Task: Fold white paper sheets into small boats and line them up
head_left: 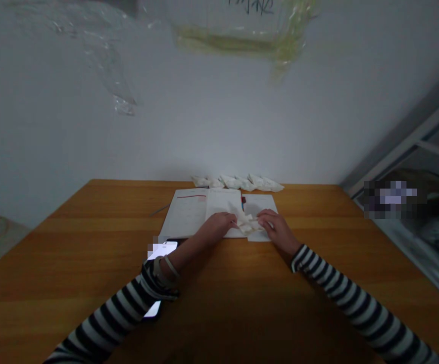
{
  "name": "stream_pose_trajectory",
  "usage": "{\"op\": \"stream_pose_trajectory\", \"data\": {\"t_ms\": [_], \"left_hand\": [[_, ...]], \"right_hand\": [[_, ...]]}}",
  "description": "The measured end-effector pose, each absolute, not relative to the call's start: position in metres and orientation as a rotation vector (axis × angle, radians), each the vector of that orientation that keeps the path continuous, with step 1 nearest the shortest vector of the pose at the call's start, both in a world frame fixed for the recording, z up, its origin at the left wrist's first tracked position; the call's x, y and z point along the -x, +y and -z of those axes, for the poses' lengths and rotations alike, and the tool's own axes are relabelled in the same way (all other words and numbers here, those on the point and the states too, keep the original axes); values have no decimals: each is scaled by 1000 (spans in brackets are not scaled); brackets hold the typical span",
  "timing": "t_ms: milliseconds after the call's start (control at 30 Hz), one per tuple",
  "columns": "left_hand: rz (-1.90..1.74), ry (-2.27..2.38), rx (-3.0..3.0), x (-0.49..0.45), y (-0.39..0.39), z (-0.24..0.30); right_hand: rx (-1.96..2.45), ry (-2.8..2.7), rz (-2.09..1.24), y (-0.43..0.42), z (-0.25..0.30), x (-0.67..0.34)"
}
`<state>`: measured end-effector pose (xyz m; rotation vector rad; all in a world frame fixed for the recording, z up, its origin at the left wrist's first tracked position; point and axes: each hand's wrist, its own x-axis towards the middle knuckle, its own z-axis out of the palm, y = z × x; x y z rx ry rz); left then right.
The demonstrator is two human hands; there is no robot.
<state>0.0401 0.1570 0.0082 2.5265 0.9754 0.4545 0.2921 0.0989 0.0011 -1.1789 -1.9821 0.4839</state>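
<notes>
A crumpled white tissue (247, 224) is stretched between my two hands, low over an open notebook (186, 216). My left hand (219, 224) pinches its left end with the fingers closed. At the other end, my right hand (275, 228) grips it between thumb and fingers. Under the tissue and to the right, a loose white sheet (261, 202) lies against the notebook's right page. A thin red and blue item, perhaps a pen, shows near the top of that page, partly covered by the tissue.
Several twisted white tissues (236, 182) lie in a row along the wall at the table's back edge. A lit phone (169, 246) sits partly under my left forearm. A thin grey stick (159, 210) rests left of the notebook. A metal-framed rack (389, 156) stands at the right.
</notes>
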Motion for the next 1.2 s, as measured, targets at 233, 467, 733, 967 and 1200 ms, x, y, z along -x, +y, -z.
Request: {"op": "stream_pose_trajectory", "data": {"t_ms": [233,467,733,967,1200], "left_hand": [[-496,915,-2414,-42,159,-12],[-550,911,-2277,-46,161,-15],[-576,903,-2195,-44,161,-15],[-585,922,-2171,-41,160,-12],[-554,903,-2219,-35,148,-12]], "right_hand": [[1270,-1795,-768,114,10,-302],[1293,-1795,-888,119,14,-307],[1309,-1801,-895,115,12,-308],[1216,-1942,-819,108,-4,-305],[1251,-2408,-476,89,-35,-290]]}}
